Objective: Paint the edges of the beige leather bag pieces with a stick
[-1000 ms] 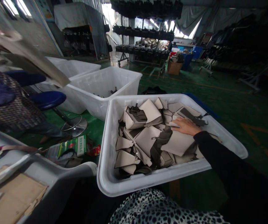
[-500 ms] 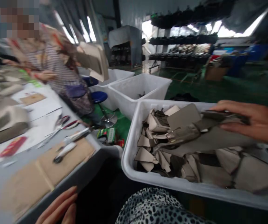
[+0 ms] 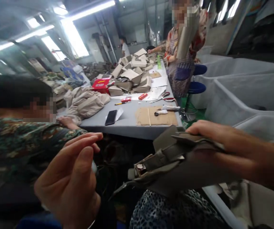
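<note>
My right hand [image 3: 225,144] grips a grey leather bag piece [image 3: 172,159] with straps and a metal buckle, held over my lap in front of the grey table [image 3: 127,122]. My left hand [image 3: 72,181] is raised at the lower left, fingers curled together, with a small white object partly showing behind the fingers. The white bin of leather pieces [image 3: 251,197] sits at my right, mostly out of frame.
On the table lie a black phone [image 3: 111,117], cardboard sheets [image 3: 156,116], scissors, red boxes and a pile of beige bag parts [image 3: 132,74]. One person sits close at my left [image 3: 19,127]; another stands by blue stools [image 3: 194,87]. White bins [image 3: 242,86] line the right.
My view swung left from the bin toward the table. My right hand lifted the grey leather piece out of the bin and carried it left; my left hand rose into view.
</note>
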Motion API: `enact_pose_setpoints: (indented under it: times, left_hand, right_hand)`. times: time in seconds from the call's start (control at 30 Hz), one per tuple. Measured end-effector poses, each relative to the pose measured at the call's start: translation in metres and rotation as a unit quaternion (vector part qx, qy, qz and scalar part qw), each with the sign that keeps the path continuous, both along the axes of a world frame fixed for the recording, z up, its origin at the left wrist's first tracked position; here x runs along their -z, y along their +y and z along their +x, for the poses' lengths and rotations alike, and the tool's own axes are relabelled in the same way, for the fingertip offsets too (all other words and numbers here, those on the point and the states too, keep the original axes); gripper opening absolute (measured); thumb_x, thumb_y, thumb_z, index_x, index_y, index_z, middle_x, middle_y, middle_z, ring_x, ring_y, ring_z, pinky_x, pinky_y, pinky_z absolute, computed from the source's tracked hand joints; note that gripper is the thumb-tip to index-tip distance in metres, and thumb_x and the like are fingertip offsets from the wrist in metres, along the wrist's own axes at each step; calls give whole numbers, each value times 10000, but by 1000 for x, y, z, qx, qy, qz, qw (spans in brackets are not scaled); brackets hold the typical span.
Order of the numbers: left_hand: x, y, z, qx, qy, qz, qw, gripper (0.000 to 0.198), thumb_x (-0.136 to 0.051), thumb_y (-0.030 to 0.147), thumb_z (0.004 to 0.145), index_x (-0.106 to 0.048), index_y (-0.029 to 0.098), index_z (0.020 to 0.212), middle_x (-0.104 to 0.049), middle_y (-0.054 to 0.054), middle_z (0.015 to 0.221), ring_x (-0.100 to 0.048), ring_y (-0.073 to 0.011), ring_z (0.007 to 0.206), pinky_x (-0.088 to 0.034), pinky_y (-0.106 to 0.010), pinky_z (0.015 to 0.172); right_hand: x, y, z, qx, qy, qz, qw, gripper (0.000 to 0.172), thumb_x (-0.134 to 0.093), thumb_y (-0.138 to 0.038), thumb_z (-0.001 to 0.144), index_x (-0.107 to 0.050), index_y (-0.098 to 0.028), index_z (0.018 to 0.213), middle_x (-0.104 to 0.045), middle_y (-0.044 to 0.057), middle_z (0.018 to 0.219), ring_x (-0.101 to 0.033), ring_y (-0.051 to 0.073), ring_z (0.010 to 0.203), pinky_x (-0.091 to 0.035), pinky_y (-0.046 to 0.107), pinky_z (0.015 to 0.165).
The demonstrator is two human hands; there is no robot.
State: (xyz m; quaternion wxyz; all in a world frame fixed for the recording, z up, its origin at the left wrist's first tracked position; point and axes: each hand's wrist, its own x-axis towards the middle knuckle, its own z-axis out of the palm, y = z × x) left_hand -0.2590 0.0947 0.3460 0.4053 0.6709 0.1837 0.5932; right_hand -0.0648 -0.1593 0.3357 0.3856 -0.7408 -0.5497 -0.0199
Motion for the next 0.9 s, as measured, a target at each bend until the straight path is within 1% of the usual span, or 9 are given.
enact_pose_setpoints:
  times: [0.1,0.17,0.23,0.3,0.37,0.47,0.6,0.73,0.9]
  left_hand:
    - [5,-16,-39,20,-5,-33,999,113,-687,232,904,-788,257,859,-746,-24,940,-665,-199,816,-522,-285,605]
    - [20,-26,-50,110,47,-42,992,138,-674,258,914,-791,262,842,-729,-37,859,-665,-201,751,-506,-272,528]
    - [42,-31,-44,206,154,-69,964,151,-669,277,917,-797,244,846,-739,-60,870,-667,-193,687,-501,-265,484]
    - [69,-31,-26,221,220,-127,942,162,-647,279,927,-790,222,878,-751,-83,1023,-668,-172,662,-495,-248,455]
    - [95,-28,-4,217,241,-154,933,156,-647,271,914,-779,220,979,-740,-95,1141,-711,-214,799,-560,-268,539]
    - [127,-21,20,166,273,-144,937,240,-673,208,871,-736,215,1103,-751,-90,1129,-700,-277,1042,-590,-351,833]
    - [155,-16,35,170,255,-219,926,247,-701,276,885,-664,200,1118,-741,-90,1107,-702,-271,1028,-563,-371,895]
    - [171,-12,46,235,181,-303,906,311,-697,300,902,-596,204,1180,-706,-86,1198,-678,-253,1110,-532,-353,960]
    - [170,0,51,215,184,-277,918,347,-683,352,921,-567,224,1222,-701,-69,1193,-666,-236,1072,-509,-330,936]
  right_hand:
    - [5,66,4,-91,37,-69,993,151,-667,-422,916,-668,-277,960,-718,48,913,-646,242,808,-483,353,660]
    - [20,96,5,-91,29,-96,991,196,-672,-431,903,-658,-251,980,-707,57,958,-637,255,867,-464,353,701]
    - [37,117,6,-90,25,-133,987,248,-671,-448,899,-653,-228,1012,-694,71,981,-631,262,892,-457,354,726]
    - [54,131,7,-86,32,-165,982,282,-671,-452,899,-649,-210,1042,-685,83,992,-629,263,899,-457,357,746]
    - [68,141,7,-80,42,-185,979,308,-663,-467,908,-648,-199,1060,-681,93,999,-629,264,900,-462,361,755]
    - [88,148,9,-66,60,-198,976,428,-698,-545,876,-651,-184,1102,-681,105,993,-637,277,909,-489,375,761]
    - [113,148,22,-107,118,-174,972,592,-742,-553,845,-616,-180,1287,-689,137,1169,-651,298,1058,-542,439,896]
    - [125,147,39,-154,165,-104,969,367,-601,-274,962,-636,-221,1323,-706,105,1257,-651,259,1144,-514,462,1027]
    - [114,152,45,-139,198,-55,969,274,-590,-188,959,-725,-243,1191,-735,49,1046,-687,202,950,-571,342,867]
